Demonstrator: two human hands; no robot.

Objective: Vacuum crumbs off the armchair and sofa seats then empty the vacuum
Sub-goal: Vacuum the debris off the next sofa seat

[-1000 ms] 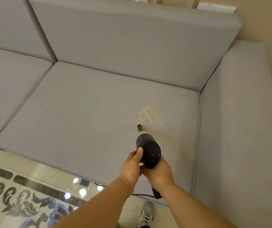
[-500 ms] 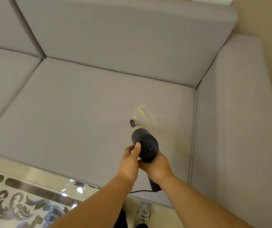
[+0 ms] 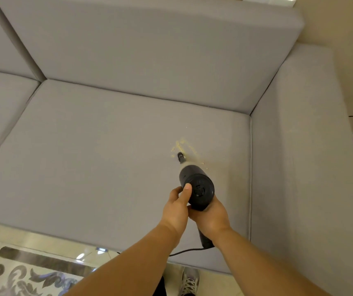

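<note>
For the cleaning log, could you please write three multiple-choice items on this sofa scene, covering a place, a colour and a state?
1. Where do the crumbs lie?
A. floor
B. seat cushion, toward the armrest
C. back cushion

2. What colour is the handheld vacuum?
A. black
B. white
C. red

3. How is the vacuum held?
A. left hand alone
B. lying loose
C. both hands

Key: B, the yellow specks sit on the seat by the nozzle; A, its body is black; C, the left hand and right hand both grip it.

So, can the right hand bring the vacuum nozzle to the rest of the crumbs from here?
Probably yes. The right hand grips the vacuum, its nozzle is beside the crumbs, and nothing lies between.
</note>
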